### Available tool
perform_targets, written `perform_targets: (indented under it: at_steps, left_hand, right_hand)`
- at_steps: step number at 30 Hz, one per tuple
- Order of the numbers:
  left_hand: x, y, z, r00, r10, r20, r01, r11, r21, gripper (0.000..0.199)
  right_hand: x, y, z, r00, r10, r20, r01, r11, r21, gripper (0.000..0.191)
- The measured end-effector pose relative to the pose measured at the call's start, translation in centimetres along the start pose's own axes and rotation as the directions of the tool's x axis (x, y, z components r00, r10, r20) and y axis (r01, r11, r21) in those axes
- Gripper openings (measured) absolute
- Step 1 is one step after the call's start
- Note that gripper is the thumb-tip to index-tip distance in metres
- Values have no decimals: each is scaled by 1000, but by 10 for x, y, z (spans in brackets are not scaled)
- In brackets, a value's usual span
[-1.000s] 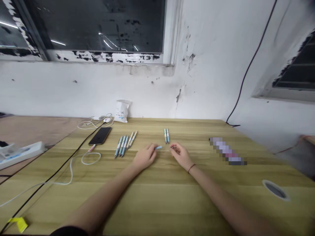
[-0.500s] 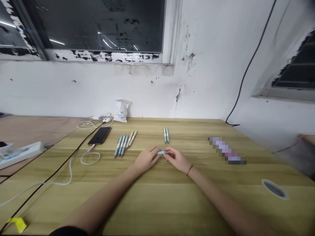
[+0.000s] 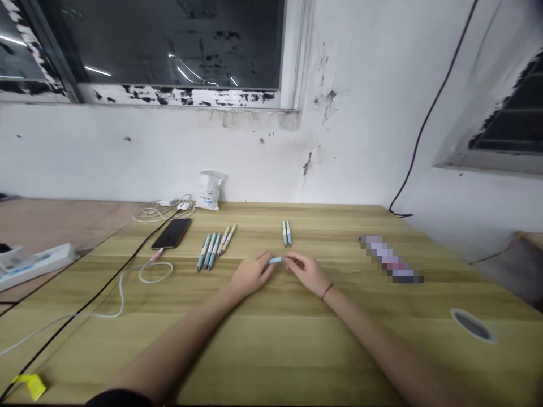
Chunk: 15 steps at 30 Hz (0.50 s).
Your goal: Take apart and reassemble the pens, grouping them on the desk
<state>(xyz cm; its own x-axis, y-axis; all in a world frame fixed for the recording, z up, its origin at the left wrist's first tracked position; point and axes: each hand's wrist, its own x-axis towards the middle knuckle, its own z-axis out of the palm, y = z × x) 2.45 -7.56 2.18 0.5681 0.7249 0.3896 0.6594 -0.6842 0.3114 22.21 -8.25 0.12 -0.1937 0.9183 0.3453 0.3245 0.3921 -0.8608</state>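
Observation:
My left hand [image 3: 252,275] pinches a short light blue pen barrel [image 3: 275,260] at its fingertips. My right hand [image 3: 307,272] sits just to the right, its fingertips closed on a small thin pen part [image 3: 287,259] at the barrel's right end. That part is too small to make out clearly. Both hands rest low over the wooden desk [image 3: 271,345]. Further back lie a group of several assembled blue and cream pens [image 3: 216,251] on the left and a pair of blue pens [image 3: 287,233] straight ahead.
A black smartphone [image 3: 172,233] and white cables [image 3: 155,273] lie left of the pens. A pixelated object [image 3: 390,260] lies to the right. A white bag [image 3: 208,191] stands against the wall. A cable grommet [image 3: 472,325] is set in the desk's right side.
My hands have closed in from a small gap, bringing the blue barrel and the small part together at the fingertips. The pens on the desk have not moved.

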Motion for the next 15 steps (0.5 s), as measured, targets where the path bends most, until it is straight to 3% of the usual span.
perform_targets:
  at_steps: [6,15]
  left_hand:
    - [0,0,1,1000,1,5,-1,1000,0,24]
    - [2,1,-3,998,-40,-57,41,999,25,35]
  right_hand:
    - [-3,-8,6,998,-53,30,57,989,-136,26]
    - [1,-5,-7,985,-102,-142,78,983,-167,26]
